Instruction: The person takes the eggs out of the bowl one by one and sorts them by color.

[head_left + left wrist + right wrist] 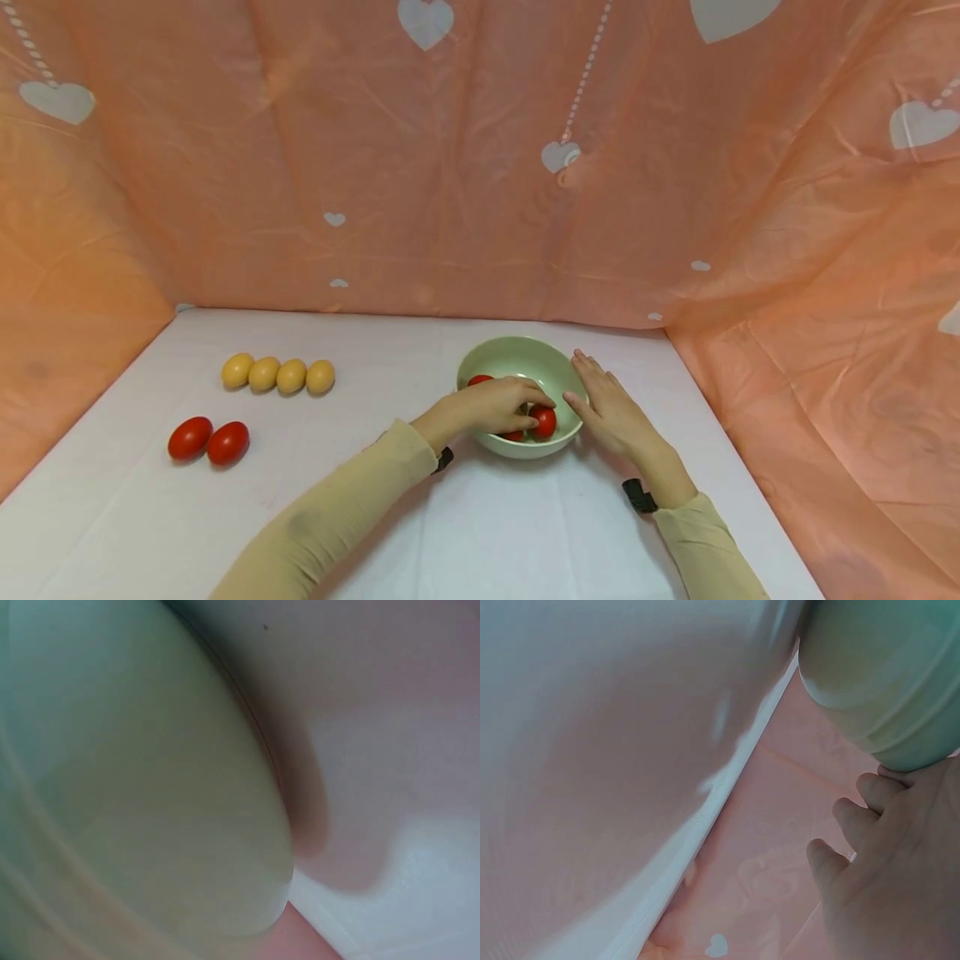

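Note:
A pale green bowl (517, 352) stands on the table's right half, with several red eggs in it. My left hand (491, 404) reaches over the near left rim, its thumb and fingers pinching a red egg (543, 422) inside. Another red egg (480, 379) shows partly behind that hand. On the bowl's right side rests my right hand (611, 410), fingers straight and near the rim. Up close, the left wrist view has only the bowl's outer wall (165, 765). In the right wrist view, the right hand (900, 862) lies beside the bowl (877, 667).
Further left, a row of several yellow eggs (291, 377) lies on the white tablecloth (375, 358). Nearer, two red eggs (228, 443) lie side by side. An orange curtain (487, 208) with pale hearts encloses the table's back and sides.

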Demonstrator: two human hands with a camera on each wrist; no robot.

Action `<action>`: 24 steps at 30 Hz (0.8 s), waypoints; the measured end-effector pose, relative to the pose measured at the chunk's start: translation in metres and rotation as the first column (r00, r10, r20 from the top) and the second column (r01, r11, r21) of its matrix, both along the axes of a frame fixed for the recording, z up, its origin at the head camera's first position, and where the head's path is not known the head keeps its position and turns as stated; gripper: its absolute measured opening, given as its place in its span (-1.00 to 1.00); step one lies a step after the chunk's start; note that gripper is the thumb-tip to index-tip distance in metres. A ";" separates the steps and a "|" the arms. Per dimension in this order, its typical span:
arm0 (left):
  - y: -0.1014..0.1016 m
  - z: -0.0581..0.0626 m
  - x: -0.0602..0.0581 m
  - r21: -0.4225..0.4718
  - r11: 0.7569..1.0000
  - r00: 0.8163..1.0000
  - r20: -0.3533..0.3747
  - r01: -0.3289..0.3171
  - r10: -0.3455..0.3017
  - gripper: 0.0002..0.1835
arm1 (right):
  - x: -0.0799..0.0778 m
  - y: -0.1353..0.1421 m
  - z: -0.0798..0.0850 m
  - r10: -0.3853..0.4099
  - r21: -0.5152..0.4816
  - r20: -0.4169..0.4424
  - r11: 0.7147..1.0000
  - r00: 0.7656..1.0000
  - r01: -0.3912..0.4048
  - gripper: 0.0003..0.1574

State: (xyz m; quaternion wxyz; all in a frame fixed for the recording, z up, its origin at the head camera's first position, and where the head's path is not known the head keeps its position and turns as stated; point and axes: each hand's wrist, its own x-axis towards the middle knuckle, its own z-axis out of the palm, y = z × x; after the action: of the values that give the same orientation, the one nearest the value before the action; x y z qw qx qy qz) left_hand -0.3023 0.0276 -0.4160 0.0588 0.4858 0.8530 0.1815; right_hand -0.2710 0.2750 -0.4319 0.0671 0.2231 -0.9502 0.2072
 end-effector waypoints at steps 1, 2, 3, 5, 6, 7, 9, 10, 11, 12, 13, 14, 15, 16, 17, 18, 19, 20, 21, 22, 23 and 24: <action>0.000 0.000 0.000 -0.002 1.000 1.000 -0.001 0.003 -0.003 -0.60 | 0.000 0.000 0.000 0.000 0.001 0.000 1.000 1.000 0.000 -0.10; 0.000 0.000 0.000 -0.003 1.000 1.000 -0.002 0.005 -0.005 -0.60 | 0.000 0.000 0.000 0.000 0.001 0.000 1.000 1.000 0.000 -0.10; 0.001 0.001 0.000 0.000 1.000 1.000 0.000 0.009 -0.009 -0.60 | 0.000 0.000 0.000 0.000 0.004 -0.003 1.000 1.000 0.000 -0.11; 0.001 0.003 0.000 0.002 1.000 1.000 0.002 0.011 -0.011 -0.59 | -0.001 0.001 0.000 -0.001 0.003 -0.005 1.000 1.000 0.001 -0.11; 0.001 0.003 0.000 0.003 1.000 1.000 0.002 0.013 -0.013 -0.59 | -0.001 0.001 0.000 -0.001 0.004 -0.009 1.000 1.000 0.001 -0.11; 0.001 0.004 0.000 0.003 1.000 1.000 0.000 0.013 -0.013 -0.59 | -0.001 0.001 0.001 -0.001 0.004 -0.009 1.000 1.000 0.001 -0.11; 0.002 0.005 0.000 0.004 1.000 1.000 0.002 0.014 -0.014 -0.58 | -0.002 0.001 0.001 0.001 0.005 -0.011 1.000 1.000 -0.001 -0.11; 0.002 0.005 0.000 0.005 1.000 1.000 0.005 0.011 -0.011 -0.58 | -0.002 0.001 0.001 0.002 0.005 -0.010 1.000 1.000 -0.002 -0.11; 0.002 0.006 0.000 0.008 1.000 1.000 0.011 0.007 -0.007 -0.58 | -0.002 0.001 0.002 0.002 0.006 -0.010 1.000 1.000 -0.002 -0.11; 0.002 0.006 0.000 0.011 1.000 1.000 0.018 0.002 -0.003 -0.58 | -0.002 0.001 0.002 0.002 0.005 -0.008 1.000 1.000 -0.002 -0.11; 0.002 0.006 -0.001 0.016 1.000 1.000 0.026 -0.002 0.002 -0.58 | -0.002 0.001 0.002 0.002 0.005 -0.008 1.000 1.000 -0.002 -0.11; 0.002 0.006 -0.001 0.021 1.000 0.999 0.036 -0.006 0.005 -0.59 | -0.002 0.001 0.002 0.002 0.008 -0.010 1.000 1.000 -0.002 -0.11; 0.002 0.005 -0.001 0.028 1.000 0.999 0.045 -0.009 0.008 -0.59 | -0.002 0.001 0.002 0.001 0.008 -0.010 1.000 1.000 -0.001 -0.11; 0.002 0.005 -0.001 0.034 0.999 0.999 0.053 -0.014 0.013 -0.60 | -0.002 0.001 0.002 0.000 0.007 -0.009 1.000 1.000 0.000 -0.11; 0.003 0.004 -0.001 0.037 0.999 0.998 0.058 -0.017 0.015 -0.61 | -0.002 0.001 0.002 -0.001 0.006 -0.009 1.000 1.000 0.001 -0.11; 0.002 0.004 -0.001 0.038 0.999 0.998 0.062 -0.019 0.016 -0.61 | -0.002 0.001 0.001 -0.001 0.005 -0.008 1.000 1.000 0.001 -0.11; 0.002 0.004 -0.001 0.037 0.999 0.997 0.068 -0.023 0.021 -0.61 | -0.003 0.001 0.001 -0.002 0.006 -0.008 1.000 1.000 0.002 -0.11; 0.002 0.004 0.000 0.036 0.999 0.997 0.073 -0.028 0.025 -0.61 | -0.002 0.001 0.000 -0.002 0.004 -0.005 1.000 1.000 0.002 -0.10; 0.002 0.004 0.000 0.035 0.999 0.997 0.075 -0.032 0.029 -0.61 | -0.002 0.000 0.000 -0.002 0.002 -0.002 1.000 1.000 0.002 -0.10; 0.001 0.004 0.001 0.033 0.999 0.996 0.078 -0.037 0.034 -0.61 | -0.002 0.000 -0.001 -0.002 0.002 0.000 1.000 1.000 0.002 -0.10; 0.001 0.004 0.001 0.029 0.999 0.996 0.078 -0.041 0.038 -0.61 | -0.002 0.000 -0.001 -0.002 0.002 0.002 1.000 1.000 0.002 -0.10; 0.000 0.004 0.002 0.028 0.999 0.996 0.080 -0.044 0.042 -0.61 | -0.002 0.000 -0.001 -0.002 0.002 0.005 1.000 1.000 0.002 -0.10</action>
State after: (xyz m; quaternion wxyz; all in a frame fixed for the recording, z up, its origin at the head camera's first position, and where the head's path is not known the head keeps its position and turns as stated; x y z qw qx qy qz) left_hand -0.3004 0.0280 -0.4120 0.0814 0.4606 0.8574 0.2146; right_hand -0.2731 0.2748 -0.4332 0.0649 0.2216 -0.9508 0.2068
